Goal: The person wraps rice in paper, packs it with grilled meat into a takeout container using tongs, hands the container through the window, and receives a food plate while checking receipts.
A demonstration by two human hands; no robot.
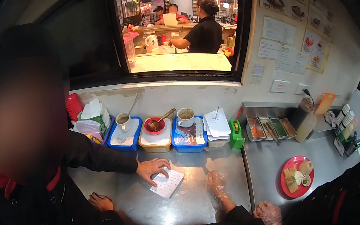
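My right hand, in a clear plastic glove, rests on the steel counter, fingers loosely extended, holding nothing. Far to the left, my left hand is bare and lies on the counter beside a co-worker's dark clothing, which partly hides it; it appears empty. Between my hands, the co-worker's bare hand touches a white printed paper slip. At the lower right is another gloved hand, apparently that of a second person.
Tubs with blue rims and cups line the wall, beside a green tape dispenser. Right of them sit metal topping trays, a squeeze bottle and a red plate of food. A co-worker stands close at left; another person is at right.
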